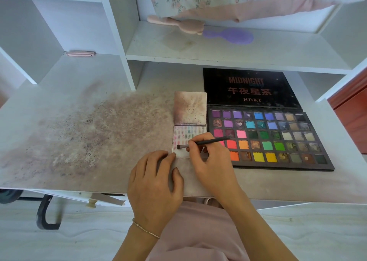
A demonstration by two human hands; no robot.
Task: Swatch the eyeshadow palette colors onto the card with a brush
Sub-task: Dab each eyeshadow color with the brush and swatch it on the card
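Right hand (210,161) pinches the brush (202,142), tip on the card (184,139); left hand (155,179) lies flat, fingertips touching the card's corner.

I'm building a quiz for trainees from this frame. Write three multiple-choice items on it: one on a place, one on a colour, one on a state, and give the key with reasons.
1. Where does the eyeshadow palette lie relative to the swatch card?
A. to its right
B. to its left
C. on the shelf above

2. What colour is the hairbrush lying at the right on the shelf?
A. green
B. purple
C. black

3. What is the right hand doing?
A. lying flat and empty on the desk
B. closing the palette lid
C. holding the makeup brush with its tip on the card

Key:
1 A: the open palette sits directly right of the card on the desk.
2 B: its handle and head are lilac-purple, beside a pink one.
3 C: the fingers pinch the handle, and the bristles meet the card's lower left; the left hand rests by the card's edge.
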